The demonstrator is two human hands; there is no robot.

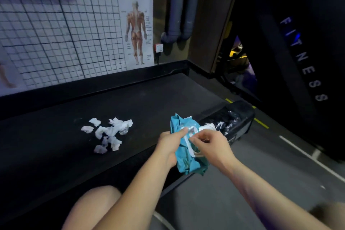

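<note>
Behind the long black belt (130, 102) hangs a white wall chart with squares (56, 24), and crumpled white wipes (109, 132) lie on the belt, well apart from the hands. The left hand (168, 144) curls its fingers round the blue wipe pack (188, 164), held over the belt's near edge, and the right hand (211, 144) pinches at the pack's white opening, with a black bin (240, 117) just beyond. I think the pack is soft, light and a bit slippery, so grip it round the middle and pull gently.
</note>
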